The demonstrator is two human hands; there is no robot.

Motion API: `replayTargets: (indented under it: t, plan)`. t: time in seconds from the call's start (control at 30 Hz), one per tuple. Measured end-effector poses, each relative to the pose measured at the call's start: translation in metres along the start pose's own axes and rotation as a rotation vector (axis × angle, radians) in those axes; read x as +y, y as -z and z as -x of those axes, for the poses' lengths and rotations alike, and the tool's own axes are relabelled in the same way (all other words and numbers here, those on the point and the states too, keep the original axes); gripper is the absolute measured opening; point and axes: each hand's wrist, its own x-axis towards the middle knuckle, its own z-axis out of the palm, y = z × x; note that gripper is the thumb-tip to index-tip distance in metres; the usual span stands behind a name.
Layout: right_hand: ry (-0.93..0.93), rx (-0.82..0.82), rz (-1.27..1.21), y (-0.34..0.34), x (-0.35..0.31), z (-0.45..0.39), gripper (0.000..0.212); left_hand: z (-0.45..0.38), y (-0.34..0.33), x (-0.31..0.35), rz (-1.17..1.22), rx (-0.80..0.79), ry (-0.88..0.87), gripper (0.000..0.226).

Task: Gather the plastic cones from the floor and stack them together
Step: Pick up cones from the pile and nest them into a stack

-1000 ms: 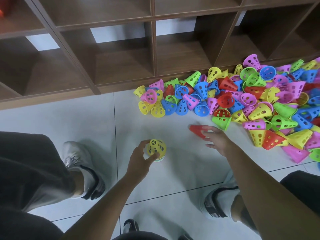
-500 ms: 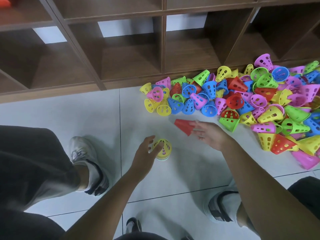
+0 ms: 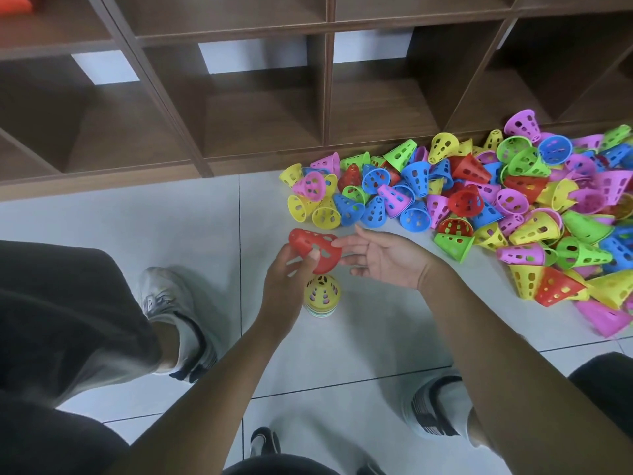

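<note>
The red cone (image 3: 317,248) has passed from the right hand (image 3: 383,257) to the left hand (image 3: 291,282), whose fingers now pinch it just above the yellow-topped stack (image 3: 322,294) on the floor; the right hand's fingers hang spread and empty. Seating it looks imminent, with the pile (image 3: 479,200) beyond still large.

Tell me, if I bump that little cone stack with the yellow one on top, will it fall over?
Probably only with a firm bump. The stack looks short and stands upright with its wide rim flat on the tile floor. It's thin plastic full of holes, so it is likely light and may slide rather than tip.
</note>
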Motion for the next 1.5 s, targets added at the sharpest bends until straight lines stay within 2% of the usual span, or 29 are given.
replayTargets:
  t: [0.1, 0.17, 0.33, 0.47, 0.53, 0.63, 0.73, 0.9, 1.2, 1.33, 1.5]
  plan:
    - [-0.012, 0.112, 0.077, 0.009, 0.0, 0.003, 0.041, 0.001, 0.0, -0.003, -0.046, 0.058, 0.005, 0.019]
    - [-0.006, 0.303, 0.128, 0.022, 0.004, 0.004, 0.034, 0.003, 0.002, -0.012, -0.118, 0.081, 0.008, 0.024]
    - [0.063, 0.814, 0.115, 0.065, 0.021, 0.007, 0.028, 0.011, 0.011, -0.043, -0.276, 0.02, 0.04, 0.046]
    - [-0.017, 1.2, 0.436, 0.099, 0.034, 0.017, 0.027, 0.014, 0.011, -0.054, -0.357, -0.044, 0.05, 0.039]
    - [-0.117, 1.278, 0.561, 0.11, 0.037, 0.024, 0.035, 0.015, 0.011, -0.056, -0.413, -0.062, 0.048, 0.038]
    - [-0.145, 1.267, 0.585, 0.12, 0.04, 0.03, 0.046, 0.017, 0.009, -0.056, -0.474, -0.071, 0.033, 0.038]
    - [-0.108, 1.229, 0.499, 0.125, 0.045, 0.031, 0.049, 0.014, 0.008, -0.059, -0.467, -0.088, 0.056, 0.042]
    - [0.022, 1.153, 0.126, 0.144, 0.053, 0.028, 0.059, 0.007, 0.003, -0.06, -0.448, -0.105, 0.067, 0.046]
    - [0.199, 1.004, -0.1, 0.119, 0.042, 0.019, 0.027, -0.013, -0.007, -0.054, -0.491, -0.071, 0.044, 0.049]
    - [0.193, 0.769, -0.187, 0.095, 0.035, 0.014, 0.021, -0.023, -0.011, -0.054, -0.51, -0.067, 0.018, 0.05]
    - [0.153, 0.419, -0.198, 0.064, 0.013, 0.009, 0.038, -0.03, -0.013, -0.05, -0.519, -0.082, 0.025, 0.051]
